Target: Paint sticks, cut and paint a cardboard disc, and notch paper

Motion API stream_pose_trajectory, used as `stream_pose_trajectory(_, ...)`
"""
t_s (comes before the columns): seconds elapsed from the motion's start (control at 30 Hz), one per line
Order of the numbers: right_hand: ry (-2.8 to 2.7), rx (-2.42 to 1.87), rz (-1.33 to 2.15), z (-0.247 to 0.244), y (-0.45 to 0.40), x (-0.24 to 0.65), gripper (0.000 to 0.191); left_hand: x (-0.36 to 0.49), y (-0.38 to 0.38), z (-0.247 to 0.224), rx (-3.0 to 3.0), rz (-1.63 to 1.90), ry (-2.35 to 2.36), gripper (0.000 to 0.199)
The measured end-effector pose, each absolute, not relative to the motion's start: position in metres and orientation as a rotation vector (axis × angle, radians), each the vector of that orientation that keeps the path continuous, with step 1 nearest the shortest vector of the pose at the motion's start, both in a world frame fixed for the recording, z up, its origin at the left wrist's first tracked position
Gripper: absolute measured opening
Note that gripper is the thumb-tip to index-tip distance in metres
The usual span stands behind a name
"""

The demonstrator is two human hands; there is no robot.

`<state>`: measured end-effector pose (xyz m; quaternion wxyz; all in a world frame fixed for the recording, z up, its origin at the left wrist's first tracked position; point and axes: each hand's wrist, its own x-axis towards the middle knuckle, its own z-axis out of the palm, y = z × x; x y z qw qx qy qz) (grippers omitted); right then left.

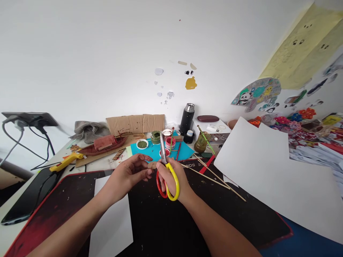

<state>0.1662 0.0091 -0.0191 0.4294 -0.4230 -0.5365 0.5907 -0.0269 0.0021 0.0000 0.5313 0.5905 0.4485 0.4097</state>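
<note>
My right hand is wrapped round a pair of scissors with one red and one yellow handle loop. Its metal blades point up and away from me, and look closed together. My left hand is curled beside it, thumb and fingers around a small brown piece of cardboard. The right thumb lies against or very near that piece; which hand bears it most is hard to see. Both hands are above a black desk mat. Behind them a blue sheet carries open paint jars.
White paper sheets cover the right side, and another white sheet lies under my left forearm. Thin wooden sticks rest on the mat. At left are a model boat, a yellow glue gun and cables. A black thermos stands by the wall.
</note>
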Motion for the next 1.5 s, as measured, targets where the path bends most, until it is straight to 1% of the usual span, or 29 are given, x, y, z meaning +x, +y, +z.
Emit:
stream_pose_trajectory(0.53,-1.290,-0.990,1.514,-0.0179,0.0072,0.1671,0.044,-0.0305,0.0051,-0.0014,1.346,1.035,1.060,0.051)
stream_pose_trajectory(0.73,-1.297,-0.982,1.515,-0.0188,0.0075,0.1669,0.045,-0.0302,0.0050,-0.0016,1.379,1.004,1.047,0.050)
stream_pose_trajectory(0.93,-1.315,-1.014,1.499,-0.0197,0.0075,0.1663,0.043,-0.0322,0.0031,0.0010,1.405,0.977,1.058,0.055)
stream_pose_trajectory(1.1,-1.315,-1.023,1.497,-0.0191,0.0062,0.1654,0.046,-0.0325,0.0034,-0.0030,1.406,0.954,1.076,0.053)
stream_pose_trajectory(1.3,-1.316,-1.007,1.503,-0.0200,0.0057,0.1651,0.046,-0.0321,0.0044,-0.0049,1.400,0.945,1.087,0.051)
stream_pose_trajectory(1.5,-1.337,-1.007,1.506,-0.0220,0.0069,0.1659,0.041,-0.0315,0.0039,-0.0017,1.429,0.909,1.091,0.051)
